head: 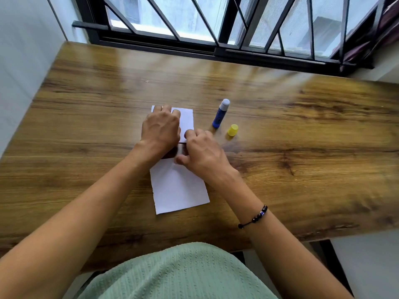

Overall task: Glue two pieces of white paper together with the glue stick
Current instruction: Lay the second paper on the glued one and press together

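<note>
Two white paper pieces lie on the wooden table (pixel 280 126). The far piece (pixel 186 120) sits under my left hand (pixel 160 128), whose fingers press flat on its far left part. My right hand (pixel 201 152) has its fingertips on that piece's near right corner, while its thumb touches the top edge of the near piece (pixel 178 188). A narrow strip of table shows between the two pieces. The blue glue stick (pixel 220 114) stands uncapped to the right, its pale tip exposed. Its yellow cap (pixel 233 129) rests beside it.
A black metal window grille (pixel 216 29) runs along the table's far edge. A white wall (pixel 21 61) stands to the left. A beaded bracelet (pixel 254 216) is on my right wrist. My green garment (pixel 172 275) fills the bottom of the view.
</note>
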